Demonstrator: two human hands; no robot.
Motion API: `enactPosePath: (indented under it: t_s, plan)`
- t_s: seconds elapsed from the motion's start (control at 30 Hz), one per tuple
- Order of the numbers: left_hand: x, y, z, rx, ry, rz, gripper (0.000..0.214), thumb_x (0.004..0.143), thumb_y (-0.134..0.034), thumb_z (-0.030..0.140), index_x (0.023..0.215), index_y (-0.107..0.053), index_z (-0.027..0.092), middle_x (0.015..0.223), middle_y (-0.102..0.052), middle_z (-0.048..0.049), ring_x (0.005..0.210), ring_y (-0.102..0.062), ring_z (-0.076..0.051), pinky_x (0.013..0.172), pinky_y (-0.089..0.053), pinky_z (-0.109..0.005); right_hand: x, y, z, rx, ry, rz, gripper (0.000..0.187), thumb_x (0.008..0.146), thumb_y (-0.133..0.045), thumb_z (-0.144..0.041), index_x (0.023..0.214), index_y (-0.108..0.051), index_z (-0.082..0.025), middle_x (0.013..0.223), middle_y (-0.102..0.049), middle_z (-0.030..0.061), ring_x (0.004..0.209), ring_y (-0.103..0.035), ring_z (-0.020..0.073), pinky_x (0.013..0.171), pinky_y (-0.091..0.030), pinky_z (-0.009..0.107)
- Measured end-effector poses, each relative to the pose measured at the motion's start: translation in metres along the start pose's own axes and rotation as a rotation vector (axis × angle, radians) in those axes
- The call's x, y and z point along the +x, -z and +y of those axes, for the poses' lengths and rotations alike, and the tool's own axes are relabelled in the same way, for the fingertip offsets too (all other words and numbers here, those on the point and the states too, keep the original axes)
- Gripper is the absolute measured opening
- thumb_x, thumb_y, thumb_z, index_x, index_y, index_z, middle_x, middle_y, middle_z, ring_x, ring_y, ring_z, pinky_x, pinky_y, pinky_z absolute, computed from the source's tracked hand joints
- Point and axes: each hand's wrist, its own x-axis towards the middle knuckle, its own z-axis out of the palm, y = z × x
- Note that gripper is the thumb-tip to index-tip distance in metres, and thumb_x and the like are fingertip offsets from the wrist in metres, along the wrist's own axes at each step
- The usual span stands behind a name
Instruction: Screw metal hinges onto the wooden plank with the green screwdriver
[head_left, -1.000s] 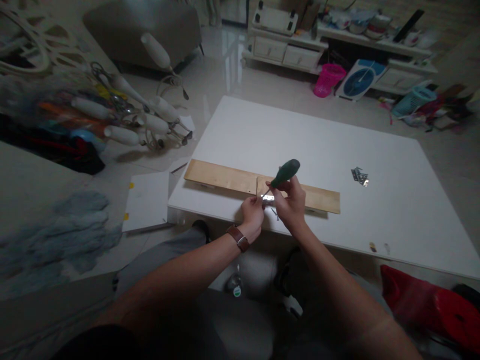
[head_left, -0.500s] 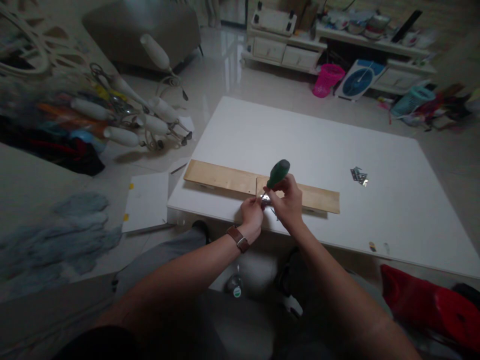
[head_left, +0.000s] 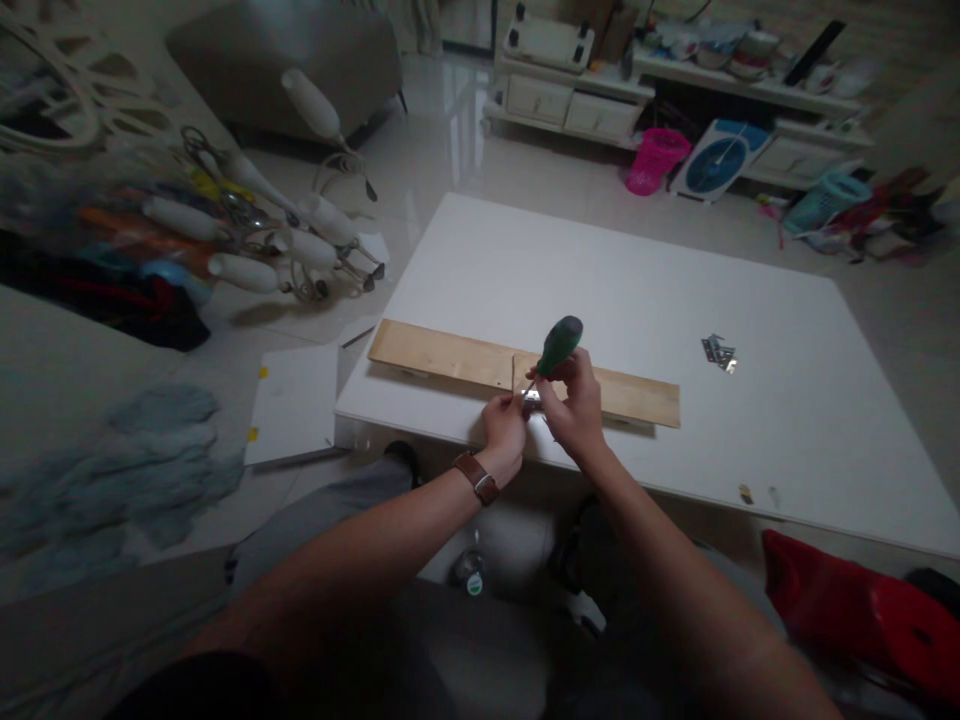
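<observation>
The screwdriver (head_left: 556,348) is gripped in the right hand (head_left: 574,405), tip angled down at a small metal hinge (head_left: 532,398). Just left of it, the left hand (head_left: 502,430) pinches that hinge against the wooden board (head_left: 450,357).

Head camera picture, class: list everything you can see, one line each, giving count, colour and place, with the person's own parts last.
screwdriver: one, green handle, in the right hand, tip at the hinge
hinge: one, silver, on the plank's near edge
plank: one, pale wood, near side of the table
table: one, white, centre
spare hinges: small pile, silver, right on the table
basket: one, pink, far floor
watch: one, brown strap, left wrist
left hand: at the hinge
right hand: grips the screwdriver
</observation>
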Motion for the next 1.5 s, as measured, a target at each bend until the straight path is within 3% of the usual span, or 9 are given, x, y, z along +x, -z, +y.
enactPosePath:
  t_s: [0.2, 0.37, 0.67, 0.9, 1.17, 1.3, 1.5]
  plan:
    - [0.003, -0.002, 0.0, -0.039, 0.021, -0.021, 0.022, 0.087, -0.068, 0.02, 0.066, -0.063, 0.019, 0.07, -0.065, -0.0026, 0.067, -0.058, -0.015, 0.07, -0.046, -0.028, 0.001, -0.001, 0.01, -0.053, -0.058, 0.077, 0.033, 0.084, -0.077, -0.039, 0.112, -0.068, -0.026, 0.088, -0.076, 0.0032, 0.08, -0.073, 0.0241, 0.078, -0.059, 0.042]
    - [0.002, -0.002, 0.003, -0.061, 0.037, -0.016, 0.023, 0.089, -0.067, 0.017, 0.067, -0.063, 0.018, 0.069, -0.065, -0.0026, 0.067, -0.058, -0.015, 0.071, -0.047, -0.028, -0.001, -0.003, 0.01, 0.033, -0.147, 0.106, 0.041, 0.078, -0.085, -0.036, 0.112, -0.067, -0.026, 0.087, -0.078, 0.0025, 0.082, -0.078, 0.0262, 0.078, -0.061, 0.042]
    - [0.0, -0.003, 0.005, -0.06, 0.05, -0.002, 0.027, 0.092, -0.065, 0.015, 0.066, -0.061, 0.019, 0.066, -0.063, -0.0012, 0.063, -0.056, -0.014, 0.072, -0.047, -0.029, -0.001, -0.007, 0.01, -0.005, -0.107, 0.136, 0.043, 0.08, -0.082, -0.035, 0.119, -0.063, -0.028, 0.087, -0.074, 0.0001, 0.075, -0.077, 0.0219, 0.066, -0.063, 0.035]
    - [0.003, -0.001, 0.0, -0.079, 0.033, -0.026, 0.022, 0.09, -0.071, 0.023, 0.07, -0.063, 0.018, 0.071, -0.066, -0.0023, 0.066, -0.057, -0.014, 0.071, -0.047, -0.028, -0.002, -0.006, 0.01, -0.049, -0.088, 0.159, 0.042, 0.08, -0.079, -0.032, 0.121, -0.069, -0.028, 0.081, -0.075, -0.0019, 0.072, -0.073, 0.0191, 0.067, -0.061, 0.034]
    - [0.005, 0.001, -0.003, 0.01, -0.018, -0.017, 0.021, 0.089, -0.071, 0.023, 0.069, -0.065, 0.019, 0.072, -0.068, -0.004, 0.067, -0.058, -0.015, 0.066, -0.043, -0.026, -0.001, -0.002, 0.0, 0.056, -0.099, 0.024, 0.027, 0.091, -0.065, -0.029, 0.118, -0.067, -0.026, 0.1, -0.084, 0.0064, 0.095, -0.081, 0.0255, 0.08, -0.064, 0.041]
    - [0.005, 0.002, -0.003, -0.034, 0.005, -0.034, 0.018, 0.088, -0.075, 0.027, 0.074, -0.067, 0.018, 0.077, -0.07, -0.005, 0.07, -0.06, -0.015, 0.069, -0.046, -0.026, 0.001, -0.004, 0.002, 0.098, -0.086, 0.06, 0.027, 0.091, -0.069, -0.031, 0.116, -0.063, -0.026, 0.101, -0.082, 0.0058, 0.091, -0.08, 0.0232, 0.084, -0.065, 0.041]
    - [0.004, 0.0, -0.002, -0.097, 0.021, -0.022, 0.016, 0.089, -0.067, 0.017, 0.074, -0.067, 0.017, 0.078, -0.071, -0.006, 0.07, -0.062, -0.015, 0.075, -0.049, -0.03, 0.004, -0.006, 0.006, 0.063, -0.087, 0.129, 0.034, 0.082, -0.079, -0.032, 0.109, -0.06, -0.028, 0.09, -0.07, -0.0019, 0.078, -0.072, 0.0169, 0.073, -0.063, 0.033]
